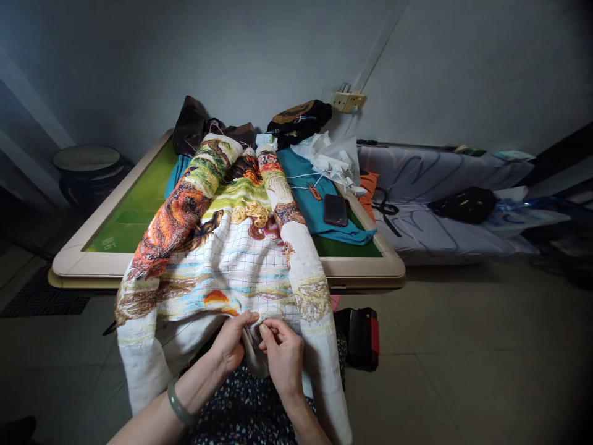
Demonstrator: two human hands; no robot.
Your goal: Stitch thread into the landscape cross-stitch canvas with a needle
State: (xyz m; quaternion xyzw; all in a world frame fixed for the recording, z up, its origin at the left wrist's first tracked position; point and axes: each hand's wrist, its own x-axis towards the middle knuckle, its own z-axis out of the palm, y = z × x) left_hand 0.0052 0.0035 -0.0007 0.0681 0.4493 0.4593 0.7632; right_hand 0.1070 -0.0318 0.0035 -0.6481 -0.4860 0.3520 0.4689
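The cross-stitch canvas (236,250) drapes over the bench (365,267) towards the lap, its sides rolled into thick, lumpy tubes. Dense, nubbly stitching in orange, brown and green gives way to white cloth ruled with a dark grid and streaked pale blue and tan. The left hand's (232,341) grip pinches the near edge, thumb on top. The right hand's (283,357) grip is closed, thumb to fingertips; what it holds, if anything, I cannot tell.
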